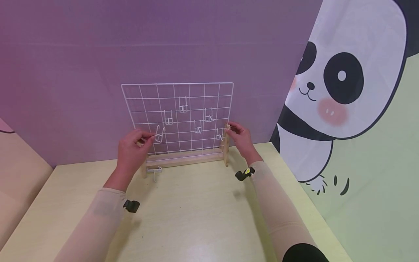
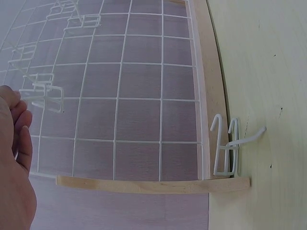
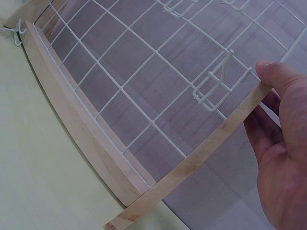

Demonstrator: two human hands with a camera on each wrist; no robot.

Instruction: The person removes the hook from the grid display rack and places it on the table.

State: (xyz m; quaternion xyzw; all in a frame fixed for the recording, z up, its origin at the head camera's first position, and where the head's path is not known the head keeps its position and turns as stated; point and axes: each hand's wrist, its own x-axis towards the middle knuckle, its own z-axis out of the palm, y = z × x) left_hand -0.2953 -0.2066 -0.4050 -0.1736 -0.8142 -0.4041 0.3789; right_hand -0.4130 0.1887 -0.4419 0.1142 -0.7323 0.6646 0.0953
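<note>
My left hand [image 1: 132, 150] pinches a white wire hook [image 1: 159, 136] by its prong, its bent top ends held against the lower left of a white wire grid [image 1: 177, 84]. In the left wrist view this hook [image 2: 53, 99] overlaps the grid, beyond the fingertips. The grid stands upright in a wooden stand [image 1: 186, 158]. My right hand [image 1: 242, 138] grips the upper end of the stand's right side piece [image 3: 192, 163], thumb in front and fingers behind. Several like hooks [image 1: 183, 108] hang on the grid's middle and right. Another hook [image 2: 226, 147] lies by the stand's left foot.
The pale wooden table [image 1: 183, 211] carries the stand near its back edge. Behind rises a purple backdrop [image 1: 157, 62], with a panda picture [image 1: 370, 120] on the right wall. A black rounded thing [image 1: 304, 253] shows at the bottom right, over the right sleeve.
</note>
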